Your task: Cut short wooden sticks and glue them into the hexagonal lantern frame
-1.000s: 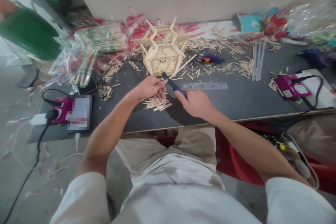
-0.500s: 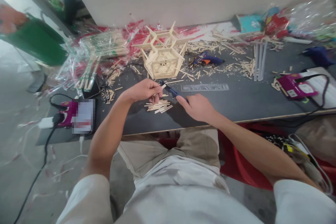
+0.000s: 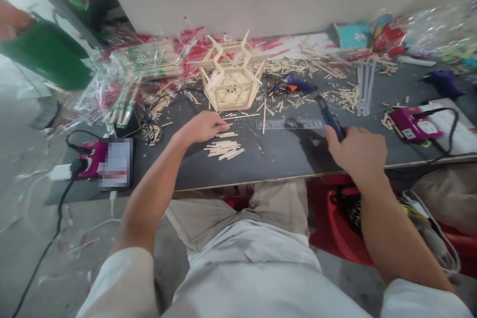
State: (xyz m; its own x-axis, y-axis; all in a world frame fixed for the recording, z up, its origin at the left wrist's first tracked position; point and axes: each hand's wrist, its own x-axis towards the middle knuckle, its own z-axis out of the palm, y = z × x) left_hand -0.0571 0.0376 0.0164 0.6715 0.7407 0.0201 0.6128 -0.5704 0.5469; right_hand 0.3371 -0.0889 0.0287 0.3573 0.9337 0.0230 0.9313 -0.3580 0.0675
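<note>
My left hand (image 3: 204, 126) is closed, its fingertips pinched at the end of a short wooden stick (image 3: 230, 124) low over the table. Just below those fingers lies a small pile of short wooden sticks (image 3: 225, 149). Held up to the right, my right hand (image 3: 359, 151) wraps around a dark blue tool (image 3: 331, 119) that looks like a utility knife; its blade cannot be made out. Beyond my left hand stands a wooden stick framework (image 3: 233, 84) with a many-sided base. One longer stick (image 3: 264, 117) lies alone between my hands.
A clear plastic ruler (image 3: 286, 124) lies flat in the middle. Behind it rests a blue glue gun (image 3: 296, 83) among many wooden scraps. Glue sticks (image 3: 367, 89) and a purple box (image 3: 415, 121) lie right; a phone (image 3: 116, 164) and wrapped sticks (image 3: 147, 62) lie left.
My right hand has swung right and away from my left hand with the dark blue tool. The longer stick now lies over the ruler. My left hand has barely moved.
</note>
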